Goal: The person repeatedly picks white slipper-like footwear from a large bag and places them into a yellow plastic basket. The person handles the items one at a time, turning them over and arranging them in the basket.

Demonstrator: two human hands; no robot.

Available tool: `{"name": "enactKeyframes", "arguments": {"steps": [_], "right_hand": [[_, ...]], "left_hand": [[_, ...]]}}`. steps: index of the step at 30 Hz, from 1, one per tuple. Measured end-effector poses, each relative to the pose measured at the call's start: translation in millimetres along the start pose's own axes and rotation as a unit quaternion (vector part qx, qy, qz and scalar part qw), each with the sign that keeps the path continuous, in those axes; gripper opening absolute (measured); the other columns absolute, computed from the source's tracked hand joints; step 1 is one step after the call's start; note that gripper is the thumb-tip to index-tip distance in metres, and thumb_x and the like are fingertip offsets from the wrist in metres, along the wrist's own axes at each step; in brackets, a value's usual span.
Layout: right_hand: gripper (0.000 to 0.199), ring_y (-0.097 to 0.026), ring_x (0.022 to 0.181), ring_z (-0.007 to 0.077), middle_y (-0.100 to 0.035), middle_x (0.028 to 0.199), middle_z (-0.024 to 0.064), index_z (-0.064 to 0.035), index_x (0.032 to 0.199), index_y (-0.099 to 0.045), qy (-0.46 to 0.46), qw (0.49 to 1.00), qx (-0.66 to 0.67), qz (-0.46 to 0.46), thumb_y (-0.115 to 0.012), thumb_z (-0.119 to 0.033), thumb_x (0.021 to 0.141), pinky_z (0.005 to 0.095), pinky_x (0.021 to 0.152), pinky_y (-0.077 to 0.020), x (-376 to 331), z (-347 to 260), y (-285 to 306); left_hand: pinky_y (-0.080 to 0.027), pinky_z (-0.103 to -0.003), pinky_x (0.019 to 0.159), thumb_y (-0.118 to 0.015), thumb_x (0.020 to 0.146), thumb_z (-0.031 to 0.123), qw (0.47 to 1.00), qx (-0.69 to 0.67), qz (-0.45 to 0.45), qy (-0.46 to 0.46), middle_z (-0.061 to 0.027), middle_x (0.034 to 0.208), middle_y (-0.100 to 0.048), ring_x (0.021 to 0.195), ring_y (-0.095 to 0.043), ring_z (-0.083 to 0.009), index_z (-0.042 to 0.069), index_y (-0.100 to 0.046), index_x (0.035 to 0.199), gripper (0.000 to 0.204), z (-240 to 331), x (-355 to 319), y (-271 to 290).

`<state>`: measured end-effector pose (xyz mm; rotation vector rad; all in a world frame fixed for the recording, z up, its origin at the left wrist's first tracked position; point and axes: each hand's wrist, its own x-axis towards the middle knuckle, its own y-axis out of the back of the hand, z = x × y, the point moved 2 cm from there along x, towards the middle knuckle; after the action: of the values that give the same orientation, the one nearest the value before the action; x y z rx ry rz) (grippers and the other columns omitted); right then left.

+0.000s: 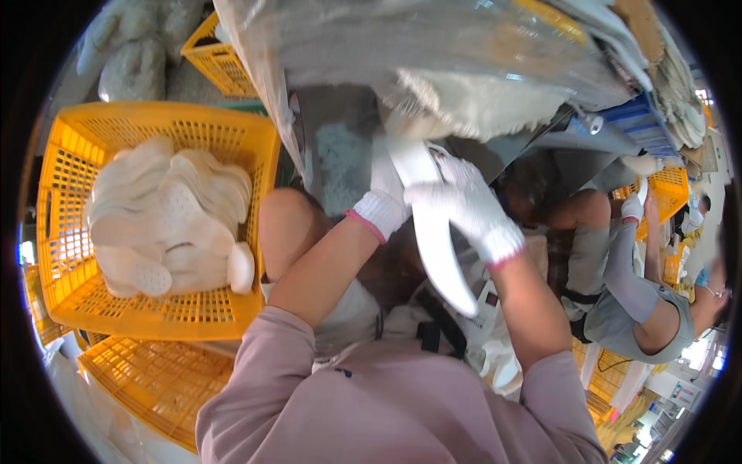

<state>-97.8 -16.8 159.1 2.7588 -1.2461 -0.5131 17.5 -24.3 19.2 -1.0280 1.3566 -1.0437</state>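
A long white insole [440, 251] is held before me, its near end curving down toward my lap. Around its middle is my right hand [468, 197], in a white knit glove with a pink cuff, fingers closed over the strip. My left hand [386, 189], gloved the same way, grips the far part from the left; its fingertips are blurred. Just beyond the hands is a shaggy, cream fabric-like edge [464, 104], and the insole's far end comes close to it. Whether they touch is unclear. A yellow basket [69, 271] at my left holds a heap of cream insoles [166, 220].
Grey plastic sheeting [332, 39] hangs over the machine-like housing ahead. Another yellow basket [154, 379] lies below the full one, and a smaller one [220, 66] stands at the far left. A co-worker [641, 309] in grey sits close on the right, beside a yellow crate [671, 193].
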Motion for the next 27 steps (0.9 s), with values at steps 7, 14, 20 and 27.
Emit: {"name": "enactKeyframes", "arguments": {"steps": [7,14,20,27], "right_hand": [[0.025,-0.067,0.079,0.0404,-0.066,0.087,0.0189,-0.0074,0.106,-0.068,-0.021,0.863,-0.495,0.095,-0.072,-0.025,0.088,0.0507,0.071,-0.0538,-65,6,-31],[0.019,-0.068,0.072,0.0380,-0.066,0.078,0.0151,-0.0104,0.094,-0.070,0.172,0.814,-0.548,0.091,-0.072,-0.028,0.087,0.0512,0.063,-0.0531,-7,-11,-16],[0.025,-0.067,0.076,0.0350,-0.065,0.084,0.0145,-0.0077,0.108,-0.071,0.133,0.834,-0.531,0.067,-0.071,-0.024,0.090,0.0472,0.065,-0.0537,-69,-14,-23],[0.017,-0.065,0.073,0.0347,-0.062,0.083,0.0135,-0.0095,0.102,-0.070,0.108,0.810,-0.566,0.114,-0.073,-0.021,0.090,0.0476,0.063,-0.0528,-93,6,-25]], "left_hand": [[-0.056,-0.054,0.078,-0.032,0.102,0.068,0.993,0.031,0.109,0.016,-0.0154,0.099,-0.070,0.088,-0.067,-0.0363,0.009,-0.065,0.111,0.069,-12,13,27],[-0.050,-0.047,0.109,-0.047,0.107,0.049,0.968,-0.062,-0.233,0.065,-0.0132,0.132,-0.067,0.120,-0.063,-0.0335,0.012,-0.061,0.141,0.052,4,84,42],[-0.049,-0.048,0.064,-0.029,0.091,0.095,0.996,0.054,0.068,-0.003,-0.0117,0.077,-0.059,0.064,-0.054,-0.0299,0.009,-0.062,0.111,0.095,-26,5,4],[-0.050,-0.045,0.077,-0.033,0.088,0.098,0.987,-0.096,0.096,0.084,-0.0100,0.077,-0.052,0.069,-0.051,-0.0307,0.008,-0.059,0.094,0.094,-48,3,9]]}}
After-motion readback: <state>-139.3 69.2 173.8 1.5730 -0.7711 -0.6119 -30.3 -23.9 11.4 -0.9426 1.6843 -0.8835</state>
